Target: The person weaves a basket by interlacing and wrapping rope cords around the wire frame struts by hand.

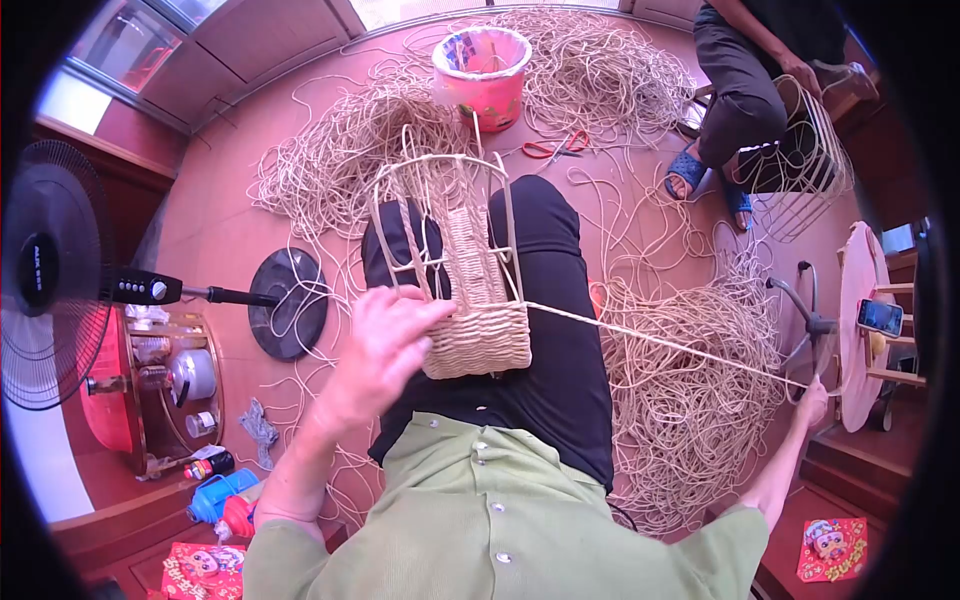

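A half-woven basket (480, 345) lies across my lap, its lower part closely wound with tan cord and the upper part a bare frame (440, 165) with a woven strip up the middle. My left hand (380, 345) grips its left side, index finger along the top of the weave; the finger undersides are hidden. From the basket's right corner a taut cord (660, 345) runs out to my right hand (815, 400), which is closed around it at arm's length.
Loose cord piles (690, 400) lie right and ahead. Beyond my knees are red-handled scissors (556, 148) and a pink bucket (490, 90). A fan (45, 265) stands left. At upper right, another person's hand (800, 72) touches a wire frame (810, 170).
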Available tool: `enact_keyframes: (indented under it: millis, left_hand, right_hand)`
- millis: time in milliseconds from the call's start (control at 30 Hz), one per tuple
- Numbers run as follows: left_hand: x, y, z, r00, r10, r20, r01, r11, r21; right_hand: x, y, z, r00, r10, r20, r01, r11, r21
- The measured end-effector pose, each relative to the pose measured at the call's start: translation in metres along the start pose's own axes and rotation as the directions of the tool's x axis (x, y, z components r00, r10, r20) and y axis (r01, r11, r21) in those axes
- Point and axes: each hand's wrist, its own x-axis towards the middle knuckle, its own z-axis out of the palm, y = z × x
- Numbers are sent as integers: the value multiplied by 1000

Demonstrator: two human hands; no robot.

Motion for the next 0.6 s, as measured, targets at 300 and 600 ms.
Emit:
enact_keyframes:
  millis: [300,600]
  left_hand:
    - [-13,-4,27,996,19,-85,2,970,243]
    - [-15,61,35,951,287,-115,-307,919,-249]
  right_hand:
    - [-281,-330,-87,568,-823,14,791,551,267]
    - [-426,-351,-202,-505,-862,47,441,-211,873]
